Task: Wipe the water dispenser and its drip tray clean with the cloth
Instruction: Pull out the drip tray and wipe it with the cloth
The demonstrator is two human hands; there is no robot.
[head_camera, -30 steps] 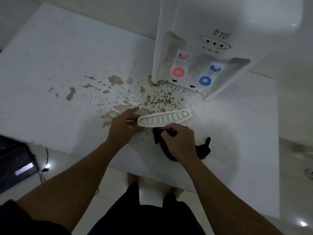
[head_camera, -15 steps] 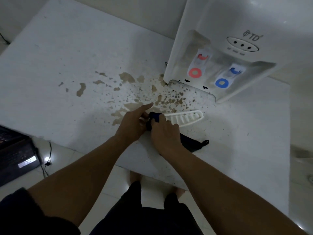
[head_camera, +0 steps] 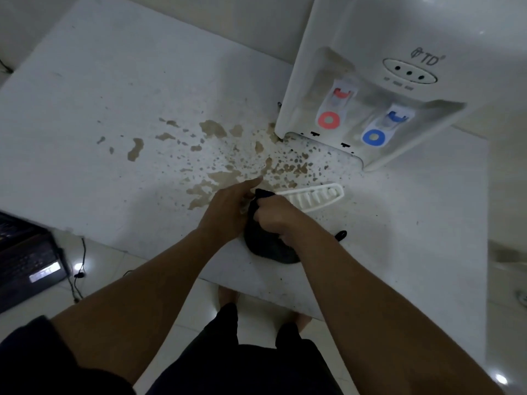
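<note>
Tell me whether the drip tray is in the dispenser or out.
Out: the drip tray lies on the counter before the dispenser.

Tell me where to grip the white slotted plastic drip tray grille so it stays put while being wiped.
Probably pinch the free right end of the white slotted plastic drip tray grille, coming from the dispenser side. It lies flat and long on the counter; its left end is hidden under the dark cloth and both hands.
</note>
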